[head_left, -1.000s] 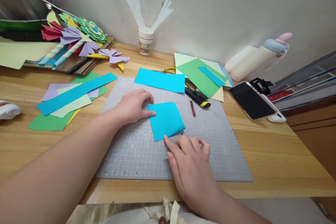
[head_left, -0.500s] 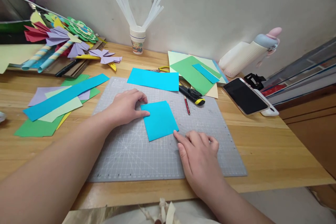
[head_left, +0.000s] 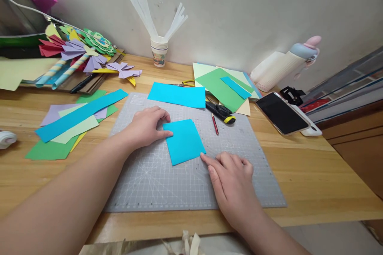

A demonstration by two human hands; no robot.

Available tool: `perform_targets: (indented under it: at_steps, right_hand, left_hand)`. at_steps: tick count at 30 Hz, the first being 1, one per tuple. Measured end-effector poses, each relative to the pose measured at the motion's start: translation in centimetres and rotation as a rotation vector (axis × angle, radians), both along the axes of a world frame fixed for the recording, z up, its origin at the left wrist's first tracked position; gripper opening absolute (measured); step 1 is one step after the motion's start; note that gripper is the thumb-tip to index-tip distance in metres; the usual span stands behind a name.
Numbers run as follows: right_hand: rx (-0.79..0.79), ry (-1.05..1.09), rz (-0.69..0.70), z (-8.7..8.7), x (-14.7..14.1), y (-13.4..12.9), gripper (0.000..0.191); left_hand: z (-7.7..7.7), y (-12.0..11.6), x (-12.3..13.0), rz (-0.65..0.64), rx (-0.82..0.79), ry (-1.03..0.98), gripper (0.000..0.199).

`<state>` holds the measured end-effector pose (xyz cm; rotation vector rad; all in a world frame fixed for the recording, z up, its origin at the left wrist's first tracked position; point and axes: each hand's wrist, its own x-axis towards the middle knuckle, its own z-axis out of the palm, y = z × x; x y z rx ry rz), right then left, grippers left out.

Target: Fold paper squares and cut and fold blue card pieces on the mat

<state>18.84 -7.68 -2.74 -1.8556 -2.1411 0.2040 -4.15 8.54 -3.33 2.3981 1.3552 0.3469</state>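
Observation:
A blue folded paper square (head_left: pixel 186 143) lies on the grey cutting mat (head_left: pixel 155 195). At its left edge is my left hand (head_left: pixel 149 127), thumb on top of the paper and bent fingers by the upper left corner. My right hand (head_left: pixel 231 179) touches the lower right corner with its outstretched index fingertip; the other fingers are loosely bent and hold nothing. Beyond the square lies a blue paper rectangle (head_left: pixel 176 95). A short red pencil (head_left: pixel 215 124) and a black-and-yellow cutter (head_left: pixel 220 112) rest to its right.
Coloured paper strips (head_left: pixel 67 127) lie at left, near paper flowers (head_left: pixel 97 42). Paper cups (head_left: pixel 158 53) with white strips stand by the wall. Green paper (head_left: pixel 212 85) lies at the back; a phone (head_left: pixel 283 112) and a bottle (head_left: pixel 279 69) are at right.
The whole view has shifted a little, so everything sits slightly lower and farther right. Both hands keep about the same places on the blue paper square.

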Motion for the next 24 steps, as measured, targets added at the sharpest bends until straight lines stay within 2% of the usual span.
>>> perform_targets:
  at_steps: [6,12,16,19,22,24]
  right_hand:
    - [-0.010,-0.005,0.010,0.0,0.1,0.1,0.038]
    - [0.019,-0.073,-0.005,-0.8,1.3,0.0,0.038]
    - [-0.037,-0.036,0.043,0.0,2.4,0.6,0.037]
    - [-0.212,0.174,0.116,1.4,3.1,2.7,0.035]
    - [-0.189,0.494,0.023,2.4,3.2,5.9,0.030]
    - [-0.232,0.773,-0.034,2.7,2.9,8.0,0.032]
  left_hand:
    - [0.0,0.0,-0.1,-0.012,0.005,-0.008,0.035]
    - [-0.1,-0.1,-0.1,-0.005,-0.007,-0.021,0.034]
    - [-0.1,-0.2,-0.1,-0.003,-0.012,-0.029,0.034]
    - [0.0,-0.2,-0.1,-0.002,-0.008,-0.043,0.033]
    - [0.4,-0.5,0.0,0.008,-0.002,-0.065,0.029]
    - [0.9,-1.1,0.3,0.033,0.013,-0.085,0.028]
